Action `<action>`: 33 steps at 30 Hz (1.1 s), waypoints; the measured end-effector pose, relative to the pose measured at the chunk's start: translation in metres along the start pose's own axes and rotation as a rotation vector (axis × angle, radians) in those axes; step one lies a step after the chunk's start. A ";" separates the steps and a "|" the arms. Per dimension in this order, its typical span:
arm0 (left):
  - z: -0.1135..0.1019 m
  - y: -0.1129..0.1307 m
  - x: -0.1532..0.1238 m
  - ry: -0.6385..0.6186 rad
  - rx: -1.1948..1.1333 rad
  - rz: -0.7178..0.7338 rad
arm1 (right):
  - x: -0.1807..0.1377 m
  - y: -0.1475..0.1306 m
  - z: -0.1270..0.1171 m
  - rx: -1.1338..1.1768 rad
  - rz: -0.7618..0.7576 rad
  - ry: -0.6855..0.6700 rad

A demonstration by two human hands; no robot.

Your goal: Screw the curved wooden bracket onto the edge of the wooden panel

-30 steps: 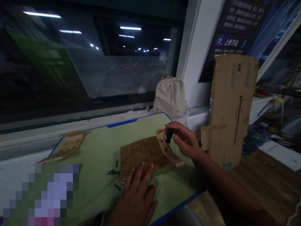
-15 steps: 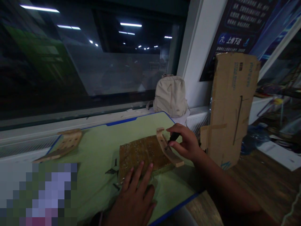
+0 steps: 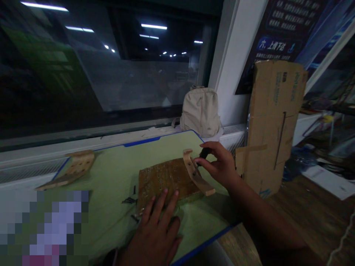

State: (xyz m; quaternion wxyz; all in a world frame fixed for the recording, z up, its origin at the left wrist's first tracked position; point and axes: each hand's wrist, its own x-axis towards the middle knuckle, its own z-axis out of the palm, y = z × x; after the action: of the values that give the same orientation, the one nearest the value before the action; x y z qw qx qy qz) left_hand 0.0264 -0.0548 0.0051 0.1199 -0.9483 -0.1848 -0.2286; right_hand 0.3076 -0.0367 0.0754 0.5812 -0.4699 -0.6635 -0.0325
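Note:
My left hand (image 3: pixel 158 227) lies with fingers spread over the near edge of a brown board (image 3: pixel 163 177), which looks wrapped in clear film or tape. In my right hand (image 3: pixel 220 162) is a black-handled screwdriver (image 3: pixel 204 154), pinched by the handle. Its tip points down at a curved pale wooden piece (image 3: pixel 205 186) along the board's right edge; whether it sits in a screw is too small to tell. Several dark screws (image 3: pixel 129 200) lie on the table left of the board.
Another pair of curved wooden pieces (image 3: pixel 79 164) rests at the table's left end. The green table (image 3: pixel 116 166) has a blue edge. Behind it stand a beige backpack (image 3: pixel 200 111) and, to the right, a tall cardboard sheet (image 3: pixel 273 129).
My right hand has turned slightly on the screwdriver handle, which now stands a little differently. My left hand keeps its place on the board; the whole view has shifted slightly.

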 end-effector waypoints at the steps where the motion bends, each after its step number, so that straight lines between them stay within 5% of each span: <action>1: -0.001 0.000 0.001 -0.007 -0.001 -0.003 | 0.002 -0.001 -0.001 -0.036 -0.047 0.003; 4: -0.003 -0.001 0.002 -0.017 0.003 0.004 | 0.005 -0.005 -0.002 0.027 -0.139 -0.039; 8: -0.001 -0.004 0.002 0.004 0.029 0.021 | 0.004 -0.007 0.004 0.317 0.008 -0.154; 13: -0.002 -0.003 0.001 -0.014 0.045 0.020 | 0.000 0.006 0.009 0.380 0.155 -0.034; 17: -0.002 -0.002 0.001 -0.009 0.012 0.003 | 0.004 0.007 0.003 0.166 0.042 0.074; 23: 0.004 -0.006 0.000 0.025 0.004 0.031 | 0.009 -0.008 -0.001 0.179 -0.153 -0.050; 30: 0.005 -0.006 0.002 0.036 0.010 0.037 | 0.004 0.002 0.007 0.420 0.173 -0.010; 33: 0.002 -0.005 0.002 0.006 0.022 0.029 | 0.006 0.003 0.004 0.311 0.133 0.080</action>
State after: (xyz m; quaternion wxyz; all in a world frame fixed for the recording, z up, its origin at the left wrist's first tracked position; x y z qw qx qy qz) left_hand 0.0266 -0.0489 0.0050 0.1343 -0.9488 -0.1733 -0.2274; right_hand 0.3073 -0.0294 0.0771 0.6738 -0.4155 -0.6043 0.0902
